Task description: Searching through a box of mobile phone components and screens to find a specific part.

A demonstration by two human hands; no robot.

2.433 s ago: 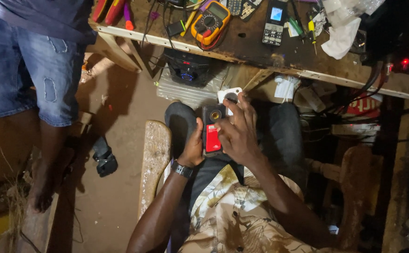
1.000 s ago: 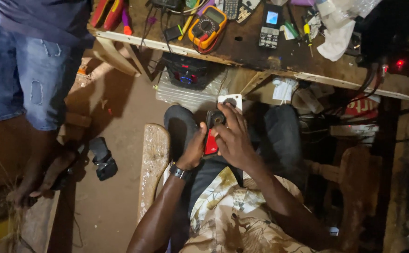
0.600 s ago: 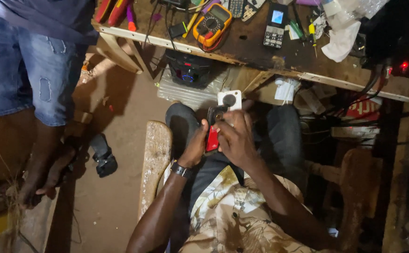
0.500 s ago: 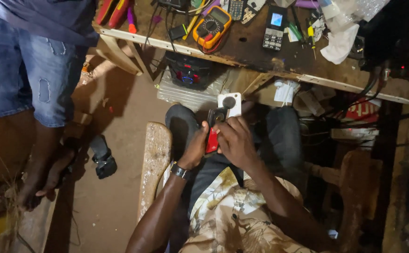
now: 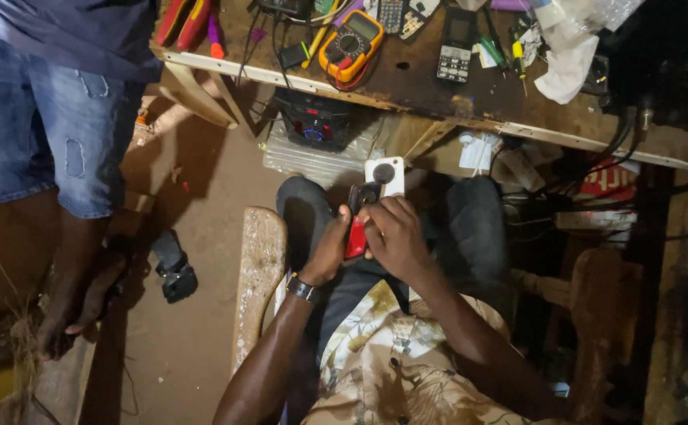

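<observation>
I look down past a cluttered wooden workbench (image 5: 407, 79) onto my lap. My right hand (image 5: 395, 236) and left hand (image 5: 330, 250) clasp a small red-and-black device (image 5: 357, 224) between them, its long axis pointing away toward the bench. A white casing (image 5: 385, 175) sits just beyond, nearer my right fingertips.

Your view is dim and warm-toned. Light falls from above onto your hands and the workbench (image 5: 438, 86) beyond them, where a plastic bag (image 5: 572, 47) glares white. Left and right of your grip, deep shadow swallows detail. Edges look soft and slightly grainy.
</observation>
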